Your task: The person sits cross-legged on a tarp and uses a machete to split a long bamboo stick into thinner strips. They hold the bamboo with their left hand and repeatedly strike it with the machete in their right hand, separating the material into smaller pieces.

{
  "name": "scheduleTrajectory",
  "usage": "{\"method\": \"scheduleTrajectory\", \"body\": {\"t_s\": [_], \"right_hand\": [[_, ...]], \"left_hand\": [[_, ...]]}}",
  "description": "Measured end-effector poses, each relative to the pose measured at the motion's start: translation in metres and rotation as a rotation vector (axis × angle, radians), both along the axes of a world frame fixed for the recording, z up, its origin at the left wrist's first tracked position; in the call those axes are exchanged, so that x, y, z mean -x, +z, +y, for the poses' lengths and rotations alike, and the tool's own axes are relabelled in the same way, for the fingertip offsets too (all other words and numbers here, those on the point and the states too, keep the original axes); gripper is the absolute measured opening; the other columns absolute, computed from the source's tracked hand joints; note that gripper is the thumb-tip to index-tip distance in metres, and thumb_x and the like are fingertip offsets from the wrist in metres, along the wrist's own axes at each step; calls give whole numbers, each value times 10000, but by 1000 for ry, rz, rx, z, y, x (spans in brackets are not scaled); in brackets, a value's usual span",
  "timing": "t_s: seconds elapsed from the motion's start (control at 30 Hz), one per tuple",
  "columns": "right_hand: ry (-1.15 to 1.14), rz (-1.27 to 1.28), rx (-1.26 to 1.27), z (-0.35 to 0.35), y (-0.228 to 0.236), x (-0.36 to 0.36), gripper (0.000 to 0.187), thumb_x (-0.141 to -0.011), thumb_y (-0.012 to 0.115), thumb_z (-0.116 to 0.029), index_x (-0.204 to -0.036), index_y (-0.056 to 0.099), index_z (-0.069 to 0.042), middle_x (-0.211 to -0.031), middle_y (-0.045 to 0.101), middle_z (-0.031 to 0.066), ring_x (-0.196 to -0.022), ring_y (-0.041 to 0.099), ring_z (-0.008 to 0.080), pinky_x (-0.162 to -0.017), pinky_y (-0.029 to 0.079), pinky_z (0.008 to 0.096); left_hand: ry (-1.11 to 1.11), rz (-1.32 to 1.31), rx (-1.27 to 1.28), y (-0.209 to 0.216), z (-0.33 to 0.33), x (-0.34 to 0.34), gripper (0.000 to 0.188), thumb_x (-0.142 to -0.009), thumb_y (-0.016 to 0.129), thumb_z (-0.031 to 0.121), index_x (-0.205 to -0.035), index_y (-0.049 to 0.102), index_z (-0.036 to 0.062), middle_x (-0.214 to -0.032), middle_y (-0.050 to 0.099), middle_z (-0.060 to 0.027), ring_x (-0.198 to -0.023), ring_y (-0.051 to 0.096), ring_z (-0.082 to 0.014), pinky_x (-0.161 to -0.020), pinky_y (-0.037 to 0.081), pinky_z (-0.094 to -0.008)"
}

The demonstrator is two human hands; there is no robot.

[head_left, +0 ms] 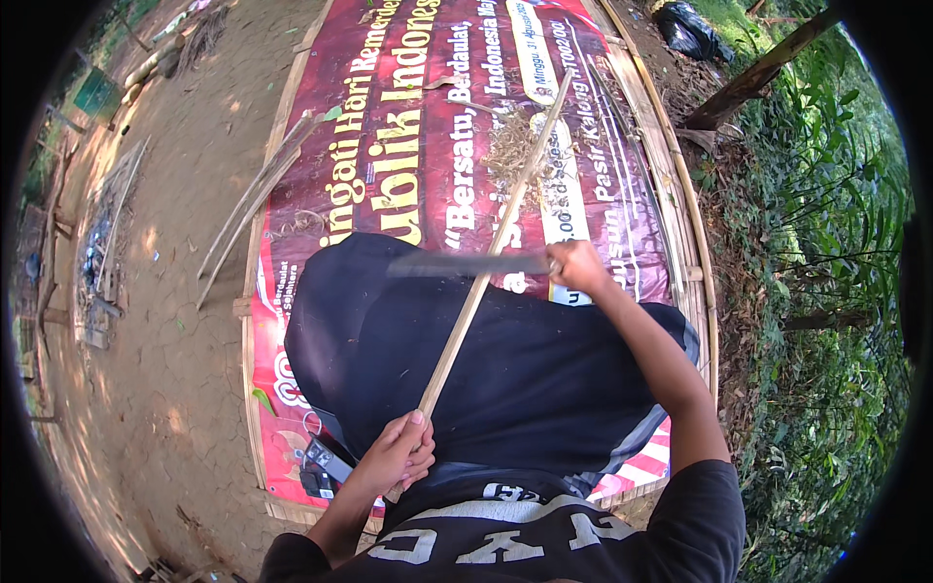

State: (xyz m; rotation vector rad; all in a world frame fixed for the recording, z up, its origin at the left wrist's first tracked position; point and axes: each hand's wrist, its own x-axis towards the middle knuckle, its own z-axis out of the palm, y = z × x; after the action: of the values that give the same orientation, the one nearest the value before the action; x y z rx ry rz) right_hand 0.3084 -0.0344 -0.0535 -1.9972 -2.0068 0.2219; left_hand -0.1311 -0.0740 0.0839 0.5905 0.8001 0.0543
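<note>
My left hand is wrapped round the near end of a long, pale bamboo strip. The strip slants away from me over my lap, its far end up and to the right. In my right hand is the handle of a machete, its blade pointing left. The blade is smeared by motion and crosses the strip around its middle; whether the two touch I cannot tell. Beneath them lie my legs in dark trousers. A pile of thin bamboo shavings rests under the strip's far part.
I sit on a red printed banner spread over a bamboo-framed platform. More thin strips lean over its left edge. A small dark device lies by my left forearm. Bare earth extends left; green plants grow right.
</note>
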Motion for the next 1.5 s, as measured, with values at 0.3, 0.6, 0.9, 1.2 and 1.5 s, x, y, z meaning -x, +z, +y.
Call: {"method": "scheduleTrajectory", "body": {"t_s": [0.3,0.6,0.9,1.2,1.5], "right_hand": [[43,-46,66,15,16,27,254,-791,674,-258,-924,659,-43,-697,675,170,-690,685,389,-662,563,497],[-415,57,17,43,-16,-64,220,-825,687,-204,-824,684,15,-711,667,244,-681,667,427,-651,547,498],[463,-77,-139,17,36,54,130,-721,684,-209,-764,614,-108,-610,623,113,-569,653,331,-565,535,461],[-587,40,39,49,4,-61,253,-864,637,-236,-887,725,0,-788,677,288,-770,684,455,-718,543,533],[-293,23,113,5,47,12,228,-809,689,-245,-854,688,-22,-691,653,247,-700,658,458,-671,534,529]], "left_hand": [[31,-13,-26,-16,5,-8,392,-1110,306,393,-891,417,88,-549,297,53,-395,285,-53,-364,311,-226],[-3,43,-29,-6,-12,19,395,-1112,295,384,-884,409,83,-556,297,47,-404,297,-56,-366,324,-228],[41,65,25,4,-11,33,406,-1109,303,411,-887,416,90,-541,279,47,-403,261,-53,-381,286,-226],[4,8,63,10,-26,41,393,-1114,291,382,-890,408,81,-544,273,43,-408,272,-60,-367,278,-236],[-23,51,-32,-8,-28,40,408,-1114,282,378,-933,449,53,-539,311,31,-414,321,-65,-383,309,-240]]}}
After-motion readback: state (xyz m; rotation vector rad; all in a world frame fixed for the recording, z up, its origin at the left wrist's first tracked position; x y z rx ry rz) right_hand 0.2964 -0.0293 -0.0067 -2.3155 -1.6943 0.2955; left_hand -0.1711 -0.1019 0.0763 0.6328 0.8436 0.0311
